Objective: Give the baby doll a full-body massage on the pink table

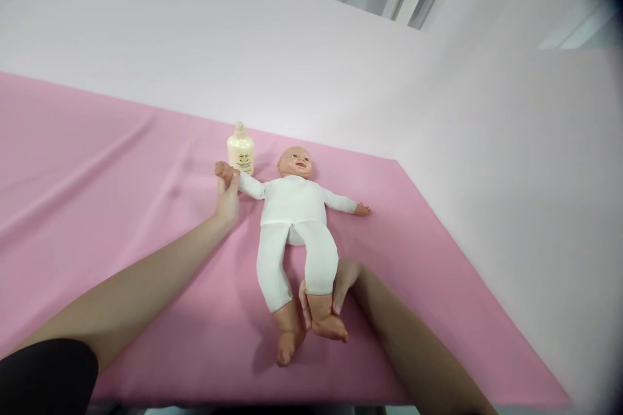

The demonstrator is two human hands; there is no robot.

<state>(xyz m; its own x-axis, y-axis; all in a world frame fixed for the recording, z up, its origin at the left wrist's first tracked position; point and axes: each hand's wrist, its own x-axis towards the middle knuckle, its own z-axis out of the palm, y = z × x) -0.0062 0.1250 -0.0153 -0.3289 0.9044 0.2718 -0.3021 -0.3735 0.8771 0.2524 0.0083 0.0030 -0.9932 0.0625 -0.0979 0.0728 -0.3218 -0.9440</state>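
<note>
bottle (pixel 241 150) label unreadable, right palm (pixel 344 279) hidden

White-suited doll (pixel 294 220); pink sheet (pixel 121 162); cream bottle (pixel 241 150)

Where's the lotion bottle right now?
In the head view the lotion bottle stands upright on the pink sheet, left of centre, just beyond the left hand that holds the doll by one hand, left of its head.

Doll (pixel 294 220) laid on its back mid-table (pixel 97 207), head toward the far edge, bottle (pixel 241 150) stood just left of its head, feet pointed at the near edge.
</note>
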